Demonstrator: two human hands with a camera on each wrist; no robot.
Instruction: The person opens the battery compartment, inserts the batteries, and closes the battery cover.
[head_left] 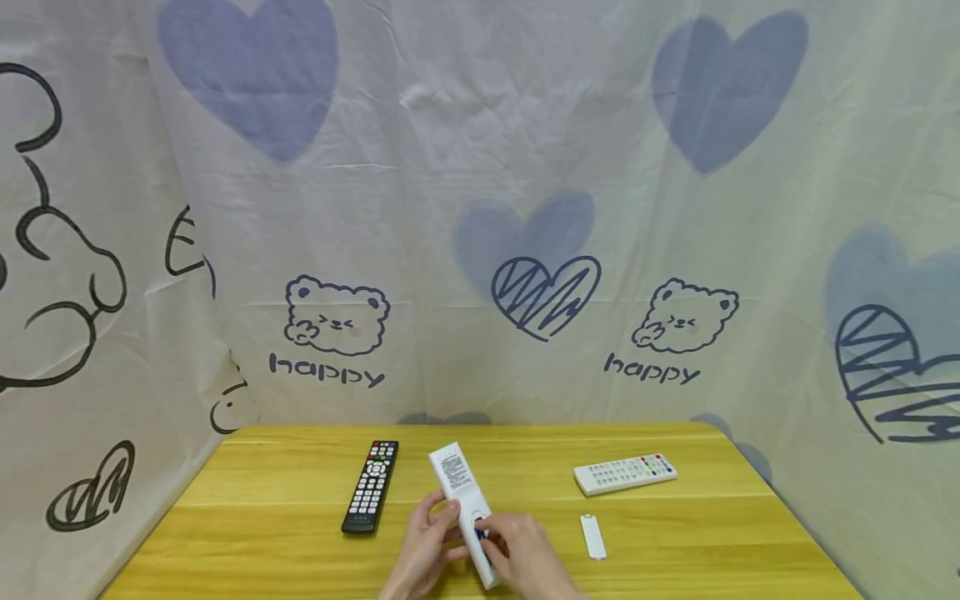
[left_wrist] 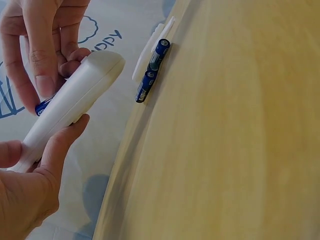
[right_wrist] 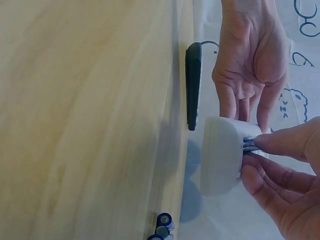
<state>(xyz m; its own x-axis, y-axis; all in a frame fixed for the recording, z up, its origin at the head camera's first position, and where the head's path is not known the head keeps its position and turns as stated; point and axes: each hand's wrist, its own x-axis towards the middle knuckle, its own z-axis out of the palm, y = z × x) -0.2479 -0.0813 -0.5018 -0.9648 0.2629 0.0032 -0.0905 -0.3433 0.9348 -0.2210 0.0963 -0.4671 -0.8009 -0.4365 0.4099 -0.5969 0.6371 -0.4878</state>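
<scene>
My left hand [head_left: 427,546] grips a white remote control [head_left: 471,502] above the table, its labelled back facing up. The battery compartment in that back is uncovered. With fingertips at the compartment, my right hand [head_left: 528,550] pinches a blue battery [left_wrist: 41,107], partly hidden by the fingers. In the right wrist view, a shiny end of the battery [right_wrist: 248,144] shows beneath a fingertip, against the remote. Two loose blue batteries, one [left_wrist: 159,55] and another [left_wrist: 146,86], lie on the table in the left wrist view; the head view does not show them.
A black remote control [head_left: 371,487] lies left of the hands. To the right are a second white remote control [head_left: 626,474], buttons up, and a small white battery cover [head_left: 592,537]. Behind the yellow wooden table [head_left: 262,500] hangs a printed curtain [head_left: 450,167].
</scene>
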